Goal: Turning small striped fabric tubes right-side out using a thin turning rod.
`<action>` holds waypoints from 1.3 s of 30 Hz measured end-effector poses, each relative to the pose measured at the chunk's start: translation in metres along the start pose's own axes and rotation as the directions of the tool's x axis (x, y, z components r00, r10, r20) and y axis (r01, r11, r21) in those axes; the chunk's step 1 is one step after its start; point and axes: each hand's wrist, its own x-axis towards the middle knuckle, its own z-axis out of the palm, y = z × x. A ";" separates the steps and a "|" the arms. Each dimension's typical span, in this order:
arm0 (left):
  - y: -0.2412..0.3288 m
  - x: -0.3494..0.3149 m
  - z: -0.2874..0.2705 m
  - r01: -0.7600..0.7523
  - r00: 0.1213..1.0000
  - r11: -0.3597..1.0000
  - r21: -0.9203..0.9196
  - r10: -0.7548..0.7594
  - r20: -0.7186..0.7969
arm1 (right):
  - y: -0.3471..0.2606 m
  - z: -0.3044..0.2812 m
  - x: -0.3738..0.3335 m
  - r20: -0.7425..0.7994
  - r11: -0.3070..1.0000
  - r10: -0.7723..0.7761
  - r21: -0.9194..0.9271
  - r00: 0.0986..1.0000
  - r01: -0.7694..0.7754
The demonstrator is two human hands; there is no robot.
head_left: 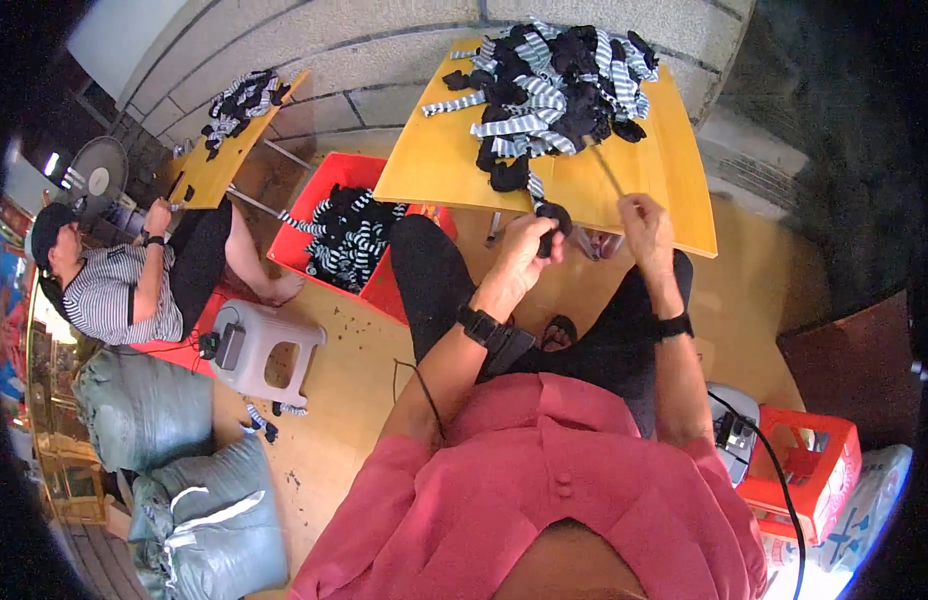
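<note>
My left hand (526, 250) is closed around the black end of a striped sock (555, 222), just off the near edge of the yellow table (674, 195). Its grey-and-white striped part reaches up toward the tabletop. In my right hand (645, 228), closed in a pinch, is a thin rod (607, 168) that slants up and left over the table. The rod's far tip lies close to the heap and is hard to make out. Ahead of both hands a loose heap of black and striped socks (564, 95) covers the far part of the table.
Left of my knees stands a red crate (386, 292) of striped socks. Beyond it a person (124, 290) sits at another yellow table (206, 172). A grey stool (269, 345) and stuffed sacks (219, 520) stand at left. At right are a red stool (809, 470) and a dark cable (774, 460).
</note>
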 end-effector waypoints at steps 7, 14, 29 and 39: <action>0.006 -0.016 -0.001 0.091 0.994 0.994 0.065 -0.095 0.063 | 0.040 -0.009 0.035 -0.142 0.666 -0.382 -0.727 0.913 0.165; -0.001 -0.028 0.005 -0.135 0.982 0.863 0.487 0.182 -0.050 | 0.014 -0.007 0.010 -0.151 0.589 -0.551 -0.767 0.821 0.255; -0.002 -0.101 0.012 -0.377 0.924 0.601 0.704 0.188 0.334 | -0.053 0.000 -0.080 0.413 0.560 0.118 0.723 0.903 -0.403; 0.051 -0.133 0.032 -0.401 0.914 0.831 0.386 0.333 0.231 | -0.068 -0.002 -0.130 0.514 0.757 0.007 0.558 0.857 -0.341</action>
